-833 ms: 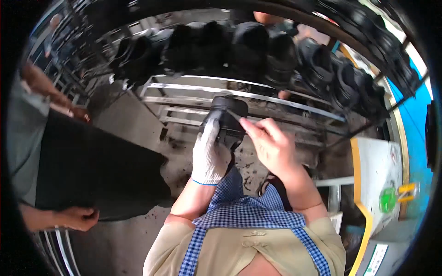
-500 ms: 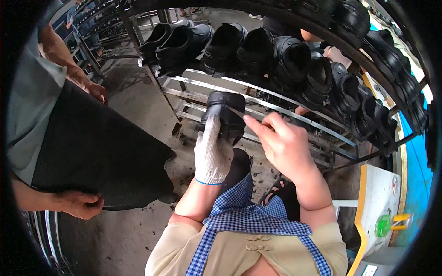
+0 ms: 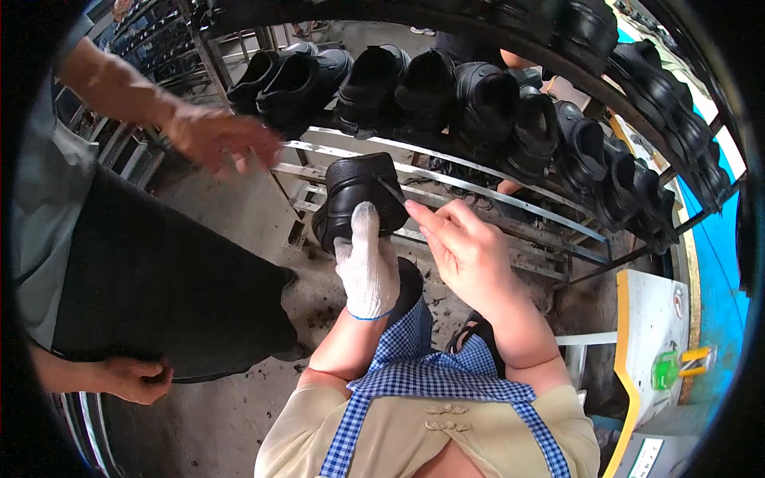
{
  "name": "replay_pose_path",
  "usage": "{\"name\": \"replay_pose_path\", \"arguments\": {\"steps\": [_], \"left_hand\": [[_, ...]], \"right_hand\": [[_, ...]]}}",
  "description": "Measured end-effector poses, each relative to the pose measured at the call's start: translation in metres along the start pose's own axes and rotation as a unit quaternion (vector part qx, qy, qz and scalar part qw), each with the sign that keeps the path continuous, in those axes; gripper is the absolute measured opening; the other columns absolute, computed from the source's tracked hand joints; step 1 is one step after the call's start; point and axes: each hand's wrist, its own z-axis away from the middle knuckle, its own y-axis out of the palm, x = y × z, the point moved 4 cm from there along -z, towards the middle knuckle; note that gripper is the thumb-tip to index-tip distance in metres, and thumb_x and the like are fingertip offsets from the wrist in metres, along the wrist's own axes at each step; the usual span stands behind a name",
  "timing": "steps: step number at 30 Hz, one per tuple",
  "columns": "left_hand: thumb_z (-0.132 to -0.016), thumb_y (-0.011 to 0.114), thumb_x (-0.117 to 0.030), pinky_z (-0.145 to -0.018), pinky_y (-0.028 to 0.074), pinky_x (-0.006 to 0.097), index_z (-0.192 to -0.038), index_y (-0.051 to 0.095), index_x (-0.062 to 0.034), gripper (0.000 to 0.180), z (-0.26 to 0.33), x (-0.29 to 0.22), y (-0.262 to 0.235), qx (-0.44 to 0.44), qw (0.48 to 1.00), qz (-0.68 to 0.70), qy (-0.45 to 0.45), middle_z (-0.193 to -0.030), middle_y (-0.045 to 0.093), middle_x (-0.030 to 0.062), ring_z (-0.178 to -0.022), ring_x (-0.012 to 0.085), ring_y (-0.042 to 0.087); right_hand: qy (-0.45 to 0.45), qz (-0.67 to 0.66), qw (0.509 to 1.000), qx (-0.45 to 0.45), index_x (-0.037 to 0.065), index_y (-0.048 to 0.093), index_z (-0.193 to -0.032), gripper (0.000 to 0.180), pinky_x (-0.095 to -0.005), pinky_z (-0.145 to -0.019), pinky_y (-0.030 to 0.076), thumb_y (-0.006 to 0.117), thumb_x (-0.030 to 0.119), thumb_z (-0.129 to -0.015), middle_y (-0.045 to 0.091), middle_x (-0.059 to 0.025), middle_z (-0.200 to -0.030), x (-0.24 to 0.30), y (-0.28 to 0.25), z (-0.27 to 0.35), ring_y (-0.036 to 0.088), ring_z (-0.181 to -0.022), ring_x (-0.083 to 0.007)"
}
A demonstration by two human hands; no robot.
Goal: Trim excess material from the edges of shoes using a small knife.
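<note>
A black shoe (image 3: 362, 187) is held up in front of me, with its rounded end pointing away. My left hand (image 3: 368, 267), in a white knit glove, grips it from the near side, the thumb pressed along its upper. My bare right hand (image 3: 466, 247) pinches a thin, pointed metal tool (image 3: 390, 191). The tool's tip meets the shoe's right side near the sole edge; its exact kind is too small to make out. The right fingers are closed round its near end.
Black shoes (image 3: 374, 88) line a metal rack (image 3: 510, 199) ahead, curving to the right. At left stands a person in a dark apron (image 3: 167, 279), one hand (image 3: 223, 139) reaching toward the rack. A white, yellow-edged table (image 3: 653, 319) is at right.
The shoe and both my hands have shifted slightly left, and the shoe is tilted a little more. The other person's upper hand has risen and reached right toward the rack.
</note>
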Motion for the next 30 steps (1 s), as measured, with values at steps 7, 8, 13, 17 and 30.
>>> {"name": "replay_pose_path", "arguments": {"steps": [7, 8, 13, 17, 30], "left_hand": [[-0.100, 0.055, -0.026, -0.095, 0.050, 0.034, -0.133, 0.048, -0.0014, 0.042, -0.001, -0.027, 0.011, 0.096, 0.955, 0.275, -0.056, -0.125, 0.059, 0.0109, -0.112, 0.0200, 0.060], [-0.100, 0.054, -0.030, -0.083, 0.055, 0.030, -0.130, 0.051, -0.0027, 0.041, -0.002, -0.029, 0.014, 0.077, 0.957, 0.271, -0.074, -0.119, 0.062, 0.0109, -0.104, 0.0192, 0.064], [-0.101, 0.051, -0.033, -0.059, 0.061, 0.026, -0.124, 0.054, -0.0012, 0.039, -0.001, -0.043, 0.004, -0.006, 0.951, 0.299, -0.072, -0.113, 0.065, 0.0149, -0.096, 0.0187, 0.068], [-0.099, 0.048, -0.047, -0.104, 0.047, 0.043, -0.139, 0.034, 0.0056, 0.068, 0.000, -0.075, 0.010, 0.198, 0.934, 0.296, -0.023, -0.134, 0.047, 0.0245, -0.121, 0.0328, 0.055], [-0.098, 0.043, -0.022, -0.106, 0.041, 0.040, -0.133, 0.047, 0.0047, 0.044, -0.020, -0.190, 0.019, 0.265, 0.816, -0.122, 0.498, -0.128, 0.052, 0.0196, -0.124, 0.0292, 0.048]], "right_hand": [[0.022, -0.052, 0.998, -0.022, 0.016, 0.067, -0.120, 0.038, -0.0339, -0.051, 0.051, 0.067, 0.003, -0.084, 0.057, -0.0064, -0.078, 0.005, -0.010, 0.004, 0.061, -0.058, -0.0213], [0.027, -0.072, 0.997, -0.024, 0.015, 0.067, -0.120, 0.038, -0.0336, -0.051, 0.051, 0.068, 0.002, -0.084, 0.058, -0.0067, -0.078, 0.003, -0.011, 0.007, 0.061, -0.058, -0.0210], [0.022, -0.096, 0.995, -0.027, 0.014, 0.067, -0.120, 0.038, -0.0314, -0.051, 0.050, 0.069, 0.002, -0.084, 0.059, -0.0074, -0.078, 0.002, -0.010, 0.025, 0.061, -0.060, -0.0200], [0.018, -0.134, 0.990, -0.023, 0.011, 0.068, -0.119, 0.036, -0.0313, -0.051, 0.048, 0.068, 0.001, -0.084, 0.058, -0.0077, -0.077, 0.000, -0.013, 0.036, 0.059, -0.060, -0.0184], [0.130, -0.235, 0.963, -0.038, 0.008, 0.065, -0.122, 0.031, -0.0292, -0.058, 0.047, 0.063, 0.004, -0.091, 0.063, -0.0099, -0.085, -0.054, -0.023, 0.127, 0.060, -0.067, -0.0195]]}}
